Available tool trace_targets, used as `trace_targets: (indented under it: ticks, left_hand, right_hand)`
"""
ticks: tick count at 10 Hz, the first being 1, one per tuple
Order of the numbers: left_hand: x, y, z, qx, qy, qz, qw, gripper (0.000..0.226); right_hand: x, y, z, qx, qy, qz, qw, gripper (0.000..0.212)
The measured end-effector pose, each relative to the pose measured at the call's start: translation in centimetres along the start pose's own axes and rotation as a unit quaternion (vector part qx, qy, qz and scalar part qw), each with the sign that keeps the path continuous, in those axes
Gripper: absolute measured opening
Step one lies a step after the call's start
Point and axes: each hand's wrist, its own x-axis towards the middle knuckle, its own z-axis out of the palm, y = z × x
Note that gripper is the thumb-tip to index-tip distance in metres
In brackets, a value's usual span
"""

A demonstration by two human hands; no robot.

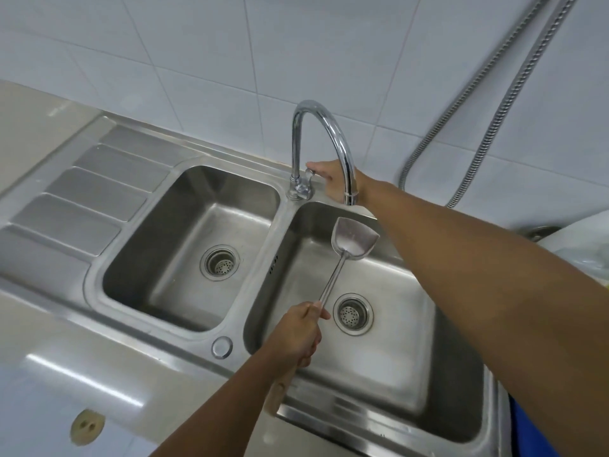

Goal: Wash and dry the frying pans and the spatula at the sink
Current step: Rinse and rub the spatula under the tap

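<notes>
My left hand is closed around the handle of the metal spatula, holding it over the right basin of the steel sink, its blade tilted up just below the tap spout. My right hand reaches behind the curved spout, fingers touching the tap lever. The left basin sits beside it, with the ribbed draining board further left. A metal hose hangs against the tiled wall.

Arms: we see two forearms bare to the frame's edge, no sleeves showing.
Left hand: bare, no glove, ring or watch, nearer us than the faucet.
Right hand: bare, unadorned, beside that faucet.
</notes>
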Motion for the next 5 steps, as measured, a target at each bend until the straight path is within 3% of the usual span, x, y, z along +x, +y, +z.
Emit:
trace_targets:
  ticks: [2, 3, 4, 5]
  left_hand:
    - [0.8, 0.4, -0.3, -0.015, -0.010, 0.003, 1.000, 0.036]
    - [1.2, 0.7, -0.4, -0.012, -0.011, 0.005, 1.000, 0.036]
    - [1.4, 1.0, -0.5, -0.011, -0.011, 0.007, 1.000, 0.036]
    - [1.4, 1.2, -0.5, -0.014, -0.007, 0.006, 1.000, 0.037]
  right_hand:
    - [0.8, 1.1, 1.4, -0.066, -0.014, -0.078, 0.995, 0.039]
    - [0.2, -0.2, 1.4, -0.055, -0.052, -0.027, 0.997, 0.039]
    - [-0.4, -0.8, 1.2, 0.034, -0.066, 0.014, 0.997, 0.040]
    - [-1.7, -2.4, 0.8, 0.147, -0.046, -0.022, 0.988, 0.042]
